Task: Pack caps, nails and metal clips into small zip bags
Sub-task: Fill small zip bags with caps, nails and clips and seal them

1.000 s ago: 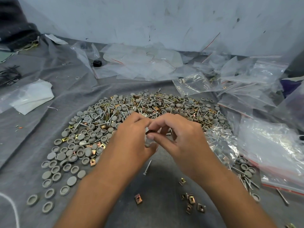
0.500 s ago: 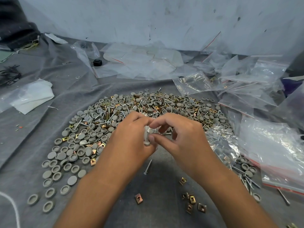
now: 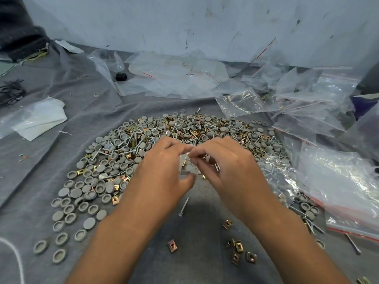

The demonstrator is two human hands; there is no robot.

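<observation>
Clear plastic is what both your hands meet on: your left hand (image 3: 162, 171) and right hand (image 3: 225, 169) pinch the top edge of a small zip bag (image 3: 187, 168) held just above the near edge of the pile, and at least one grey cap shows through it, so this bag looks filled and you appear to be working on its mouth; whether the seal is closed I cannot tell. Most of the job seems to lie ahead: the big mixed pile of grey caps (image 3: 106, 167), nails (image 3: 183, 207) and brass-coloured metal clips (image 3: 239, 245) spreads loose over the grey cloth on the desk (image 3: 41, 160). To your right lie larger clear bags (image 3: 338, 181), some holding packed parts. Flat empty bags (image 3: 174, 78) wait at the back.
</observation>
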